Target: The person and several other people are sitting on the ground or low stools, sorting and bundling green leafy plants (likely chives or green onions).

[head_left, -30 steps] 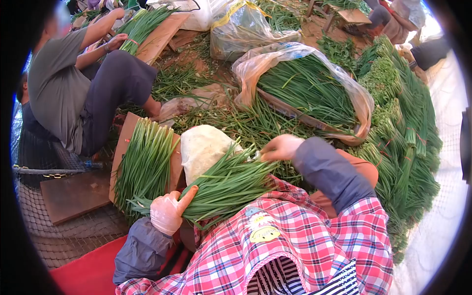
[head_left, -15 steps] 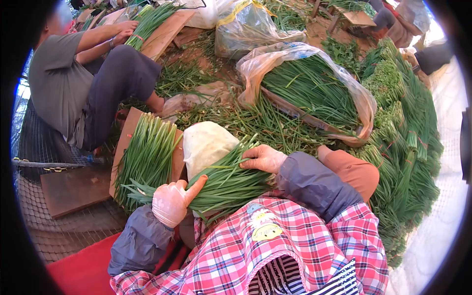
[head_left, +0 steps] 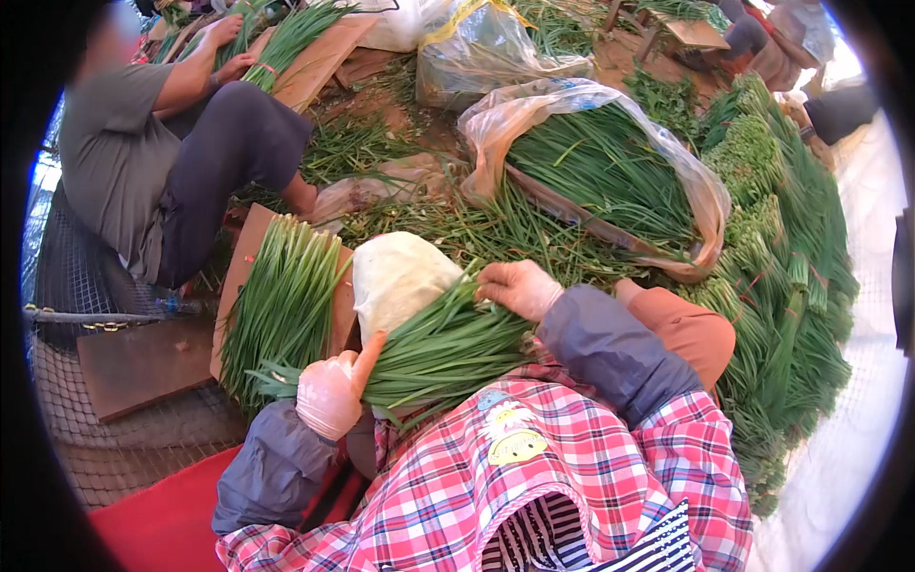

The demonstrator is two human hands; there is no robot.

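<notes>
Greens (head_left: 453, 348) lie beyond the right edge of the board (head_left: 344, 316) — left hand (head_left: 331, 393) half-curled beside them, its hold hidden; right hand (head_left: 522, 289) pinching some. Probably sorting — drawing more calls for a light touch.

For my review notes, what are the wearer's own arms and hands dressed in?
Both forearms have plain, wrinkled dark grey-blue sleeve covers, over sleeves in pink-red, white and dark plaid. The left hand wears a thin, whitish, see-through glove that seems to leave at least one finger bare. The right hand appears similarly gloved, though its fingertips are unclear.
</notes>
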